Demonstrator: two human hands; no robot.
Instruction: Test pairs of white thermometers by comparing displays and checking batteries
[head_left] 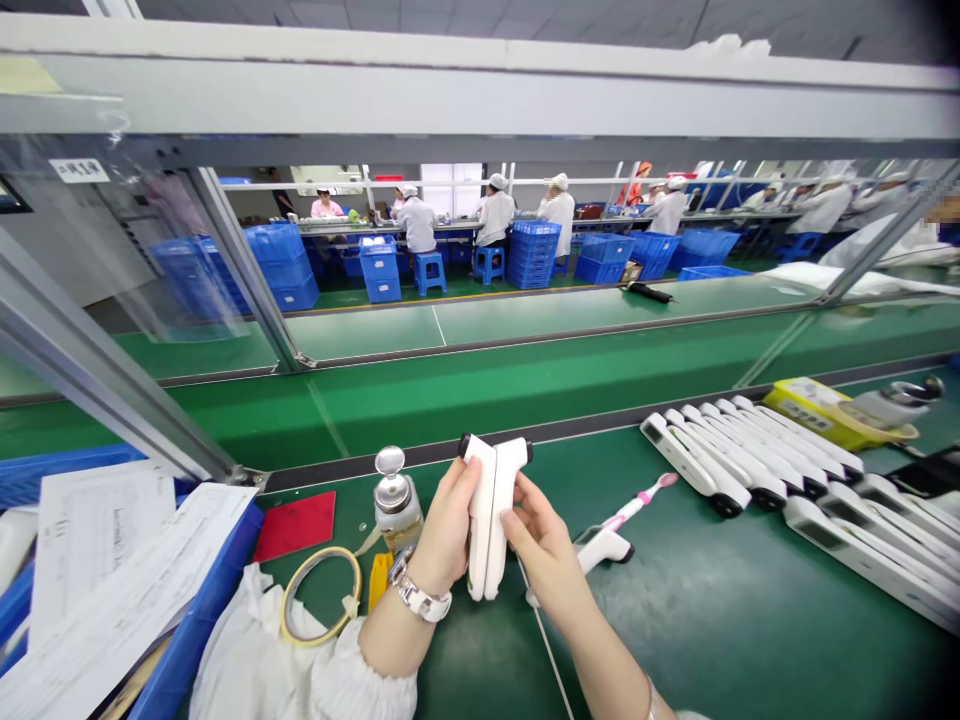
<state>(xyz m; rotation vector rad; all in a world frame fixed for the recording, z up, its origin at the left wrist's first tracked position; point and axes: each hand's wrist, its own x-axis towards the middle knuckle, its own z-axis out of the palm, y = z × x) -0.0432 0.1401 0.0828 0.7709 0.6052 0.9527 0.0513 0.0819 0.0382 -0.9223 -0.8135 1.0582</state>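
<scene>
Two bare hands were in view, the left hand [444,528] and the right hand [546,545], and between them one white plastic handheld device with a black tip [491,515]. One more such device [604,545] lay on the green mat, beside one pink-and-white toothbrush [645,496]. About five like devices stood in the near row [720,455]; those further right I could not count. There was one metal-capped glass dispenser bottle [395,500], one yellow tape ring [321,596], one red square card [297,525], one yellow tray [821,412].

I saw green benches [525,390], a grey frame [480,100], blue crates [534,255] and stools [430,270], with seated workers [495,212] beyond.
</scene>
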